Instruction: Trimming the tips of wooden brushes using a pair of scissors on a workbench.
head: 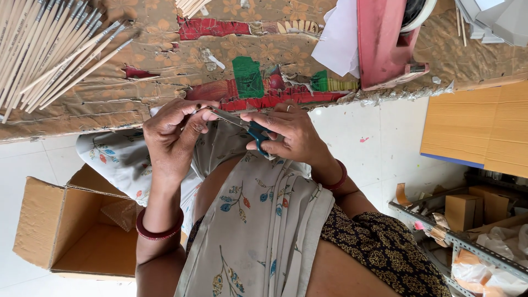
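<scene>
at the bench's near edge, the right hand (291, 132) gripped blue-handled scissors (250, 127); the left hand (173, 135) pinched something tiny at the blades, where fingertips risked a nick.

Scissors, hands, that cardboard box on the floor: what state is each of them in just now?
Scissors: held, blades slightly parted, tips towards the other hand.
Right hand: gripping the blue scissor handles.
Left hand: fingers pinched by the blade tips; what they pinch is too small to tell.
Cardboard box: open, lying on its side.
Thin sticks: loose, fanned out on the table.
</scene>
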